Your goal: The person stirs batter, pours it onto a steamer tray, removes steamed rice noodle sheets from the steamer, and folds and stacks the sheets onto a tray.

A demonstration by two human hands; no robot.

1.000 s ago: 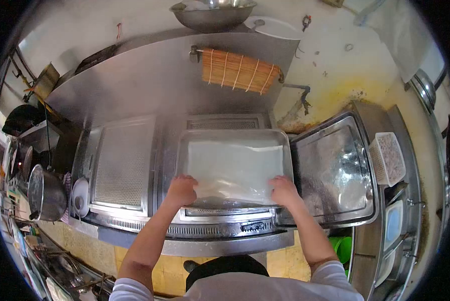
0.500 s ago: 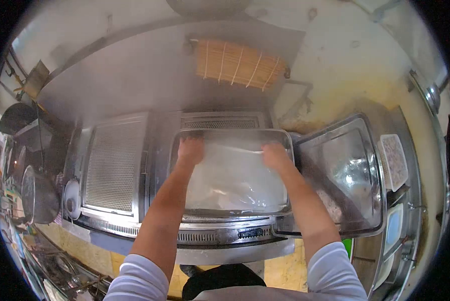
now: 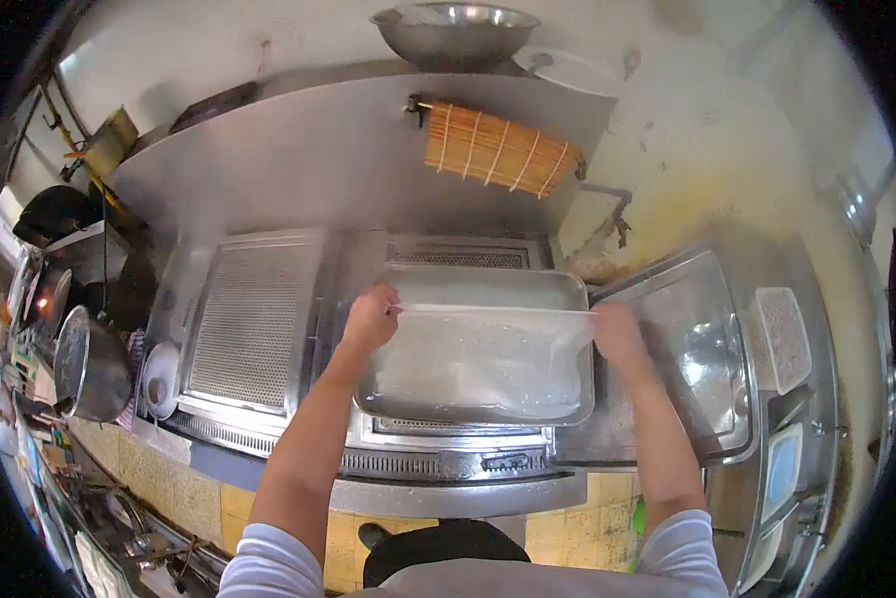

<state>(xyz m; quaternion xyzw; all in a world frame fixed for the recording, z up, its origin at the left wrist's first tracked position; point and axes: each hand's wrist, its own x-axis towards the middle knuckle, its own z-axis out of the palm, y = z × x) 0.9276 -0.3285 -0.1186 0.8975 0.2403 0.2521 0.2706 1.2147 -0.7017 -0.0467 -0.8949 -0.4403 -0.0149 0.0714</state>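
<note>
A thin, whitish, translucent sheet [image 3: 478, 359] lies over a shallow rectangular metal tray [image 3: 576, 289]. Its far edge is raised and stretched almost straight between my hands, and a strip of the tray shows behind it. My left hand [image 3: 373, 317] pinches the sheet's left corner near the tray's left rim. At the right corner my right hand [image 3: 619, 331] grips the same edge just outside the tray's right rim; its fingertips are partly hidden. The near part of the sheet rests wrinkled and glossy in the tray.
A perforated metal steamer top [image 3: 248, 324] is at left, beside a white lid [image 3: 161, 379] and a metal pot [image 3: 94, 364]. A second large tray [image 3: 682, 344] leans at right near a white container [image 3: 782, 339]. A bamboo mat [image 3: 503, 149] hangs behind.
Both hands have spread apart and come toward me, drawing the sheet's far edge up and nearer. The steam has thinned. The view has shifted slightly, now showing a metal bowl on the back ledge.
</note>
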